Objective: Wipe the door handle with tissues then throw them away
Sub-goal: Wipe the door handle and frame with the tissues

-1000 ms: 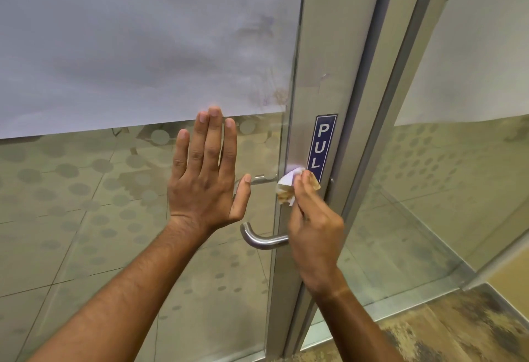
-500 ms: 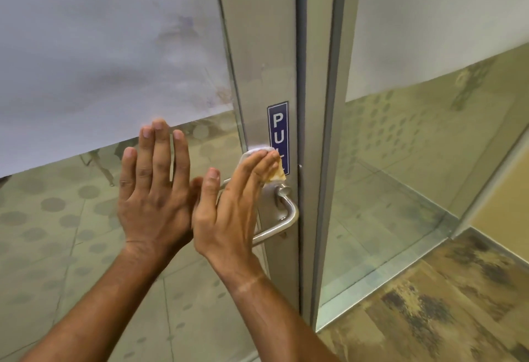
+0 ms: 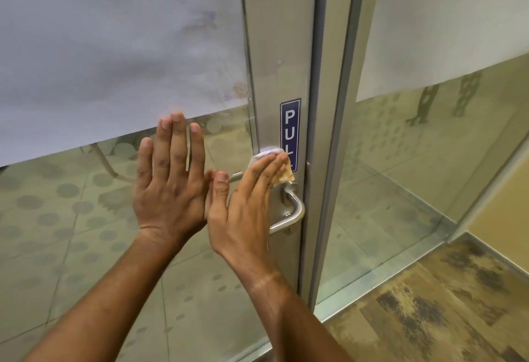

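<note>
A curved steel door handle (image 3: pixel 294 211) sticks out of the metal door stile (image 3: pixel 276 75), just right of my right hand. My right hand (image 3: pixel 246 207) lies flat against the stile above the handle, its fingertips pressing a crumpled white and tan tissue (image 3: pixel 270 154) onto the metal beside a blue PULL sticker (image 3: pixel 289 129). Most of the tissue is hidden under the fingers. My left hand (image 3: pixel 169 184) rests flat on the glass pane with fingers spread, holding nothing.
The glass door (image 3: pixel 114 46) has a frosted upper band and a dotted film below. A fixed glass panel (image 3: pixel 429 132) stands to the right behind the frame post (image 3: pixel 332 132). Wood-pattern floor (image 3: pixel 443 313) lies at the lower right.
My right hand has gone from pinching the tissue at the stile to laying its fingers flat over it. The door has swung closed into its frame. The left hand stays on the glass.
</note>
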Motion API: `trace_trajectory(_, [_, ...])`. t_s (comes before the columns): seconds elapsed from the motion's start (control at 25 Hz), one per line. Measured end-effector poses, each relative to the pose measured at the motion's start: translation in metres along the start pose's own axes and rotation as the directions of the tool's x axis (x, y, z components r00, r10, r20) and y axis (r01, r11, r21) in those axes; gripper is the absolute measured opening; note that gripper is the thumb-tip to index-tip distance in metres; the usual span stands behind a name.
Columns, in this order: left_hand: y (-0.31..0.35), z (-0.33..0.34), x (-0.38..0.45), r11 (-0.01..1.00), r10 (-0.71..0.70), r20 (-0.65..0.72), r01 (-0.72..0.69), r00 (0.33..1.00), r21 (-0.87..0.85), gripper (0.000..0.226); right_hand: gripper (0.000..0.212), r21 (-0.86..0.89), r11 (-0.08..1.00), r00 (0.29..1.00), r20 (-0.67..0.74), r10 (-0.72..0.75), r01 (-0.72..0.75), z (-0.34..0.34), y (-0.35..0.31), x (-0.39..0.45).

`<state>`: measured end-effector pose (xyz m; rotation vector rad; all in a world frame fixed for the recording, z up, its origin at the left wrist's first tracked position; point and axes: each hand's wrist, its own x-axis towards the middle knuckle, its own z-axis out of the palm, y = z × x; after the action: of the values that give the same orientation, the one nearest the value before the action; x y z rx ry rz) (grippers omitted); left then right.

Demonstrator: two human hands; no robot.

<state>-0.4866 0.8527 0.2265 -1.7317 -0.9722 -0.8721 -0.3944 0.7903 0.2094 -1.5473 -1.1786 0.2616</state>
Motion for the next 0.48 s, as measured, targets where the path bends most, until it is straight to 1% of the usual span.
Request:
trace_trajectory(0.12, [0.0, -0.001, 0.0, 1.0, -0.005, 0.005, 0.005, 1.0, -0.015, 0.069, 0.09, 0.036, 0.997, 0.997, 0.037, 0.062, -0.063, 0.0, -0.007, -0.001])
trace_trajectory(0.16, [0.0, 0.0, 0.001, 1.0, -0.008, -0.006, 0.008, 1.0, -0.014, 0.065, 0.09, 0.047, 0.998, 0.999, 0.022, 0.044, -0.045, -0.001, -0.011, 0.003])
trace_trajectory(0.28, [0.001, 0.001, 0.003, 0.999, -0.032, -0.038, 0.032, 0.999, 0.0, 0.059, 0.086, 0.036, 0.996, 0.996, -0.043, -0.075, 0.077, -0.005, -0.021, 0.018])
trace_trajectory(0.36, [0.002, 0.002, 0.002, 1.0, -0.028, -0.043, 0.028, 0.999, -0.003, 0.061, 0.084, 0.017, 0.995, 0.994, -0.049, -0.095, 0.096, -0.006, -0.016, 0.015])
trace_trajectory(0.4, [0.002, 0.002, 0.002, 1.0, -0.022, -0.037, 0.022, 0.999, -0.007, 0.064, 0.085, 0.036, 0.998, 0.998, -0.034, -0.059, 0.061, -0.005, -0.012, 0.012])
trace_trajectory(0.48, [0.001, 0.001, 0.001, 0.999, -0.019, -0.009, 0.018, 1.0, -0.027, 0.07, 0.089, 0.085, 0.994, 0.998, 0.014, 0.067, -0.068, -0.002, -0.006, 0.002])
